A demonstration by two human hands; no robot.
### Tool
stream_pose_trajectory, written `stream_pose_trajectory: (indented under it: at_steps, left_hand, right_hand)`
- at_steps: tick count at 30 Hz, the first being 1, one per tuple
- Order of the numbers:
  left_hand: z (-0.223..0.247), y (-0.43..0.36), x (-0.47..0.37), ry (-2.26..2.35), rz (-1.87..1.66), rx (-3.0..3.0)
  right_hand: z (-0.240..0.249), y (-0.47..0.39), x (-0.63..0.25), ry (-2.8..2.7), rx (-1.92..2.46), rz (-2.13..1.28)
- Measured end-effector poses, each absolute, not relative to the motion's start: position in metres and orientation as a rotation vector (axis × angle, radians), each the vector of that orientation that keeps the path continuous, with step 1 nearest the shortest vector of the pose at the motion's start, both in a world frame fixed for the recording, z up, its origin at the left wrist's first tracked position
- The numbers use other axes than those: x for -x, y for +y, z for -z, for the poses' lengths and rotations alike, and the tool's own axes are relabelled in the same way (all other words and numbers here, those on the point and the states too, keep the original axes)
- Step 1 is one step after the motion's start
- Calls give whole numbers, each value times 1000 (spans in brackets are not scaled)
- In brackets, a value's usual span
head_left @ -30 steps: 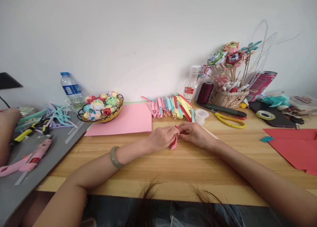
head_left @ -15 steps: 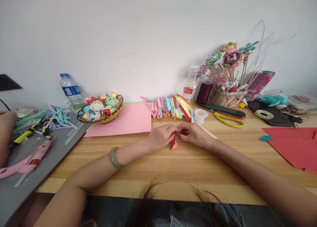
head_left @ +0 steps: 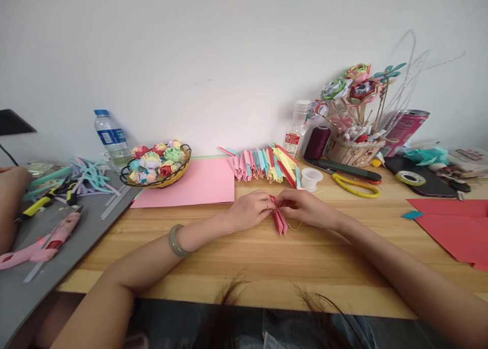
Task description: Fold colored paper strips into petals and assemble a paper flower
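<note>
Over the middle of the table, my left hand (head_left: 253, 210) pinches a bundle of folded red and pink paper strips (head_left: 280, 224) near its upper end. The strips' lower ends point toward me and spread slightly apart. My right hand (head_left: 301, 207) is closed at the same end, its fingertips on a thin pale thread (head_left: 293, 228). This thread crosses the strips and hangs in a small loop below the right fingers. My fingers hide the top of the bundle. Just behind lies a row of folded coloured paper pieces (head_left: 259, 164), beside a small clear plastic spool (head_left: 310, 178).
Pink paper sheets (head_left: 213, 189) lie under a basket of paper flowers (head_left: 179, 173). Yellow-handled scissors (head_left: 356, 190), a maroon thread cone (head_left: 317, 141) and red paper (head_left: 453, 227) are rightward. A pink glue gun (head_left: 57, 237) and another person's hand (head_left: 13, 186) are at left.
The paper bundle has turned and shifted slightly right, and its separate folded strips now show. Both hands stay closed around its top. The thread now hangs in a loop beside the bundle.
</note>
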State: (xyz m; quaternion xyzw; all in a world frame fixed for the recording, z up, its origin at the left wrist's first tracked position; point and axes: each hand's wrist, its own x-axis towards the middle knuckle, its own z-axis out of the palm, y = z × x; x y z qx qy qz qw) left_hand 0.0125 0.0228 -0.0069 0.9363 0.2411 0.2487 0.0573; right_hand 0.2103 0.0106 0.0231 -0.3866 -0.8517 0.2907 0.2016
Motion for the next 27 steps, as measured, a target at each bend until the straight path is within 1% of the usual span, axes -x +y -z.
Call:
stream_pose_trajectory:
  at_steps: [3,8,10,13,15,17,20,23,27]
  left_hand:
    - [4,24,-11,730,-772,-2890]
    - [-4,29,-12,600,-728,-3022]
    - [-6,30,-12,580,-707,-3037]
    - [-8,33,-12,570,-708,-3040]
    - [-8,34,-11,599,-713,-3016]
    - [-8,34,-10,644,-674,-2949]
    - [-6,33,-9,769,-564,-2801]
    - [-5,31,-9,874,-562,-2700]
    - [-3,29,-11,922,-658,-2652]
  right_hand:
    - [-29,8,-208,-2412,1130,-808]
    - [-44,-2,-203,-2422,1346,-807]
    - [-45,-8,-199,-2479,1468,-719]
    - [-38,-15,-192,-2533,1605,-450]
    - [-31,-15,-190,-2525,1580,-315]
    - [-24,-12,-192,-2485,1513,-262]
    - [-19,-5,-197,-2417,1475,-300]
    - [-18,1,-202,-2426,1418,-312]
    - [-18,0,-202,-2584,1261,-46]
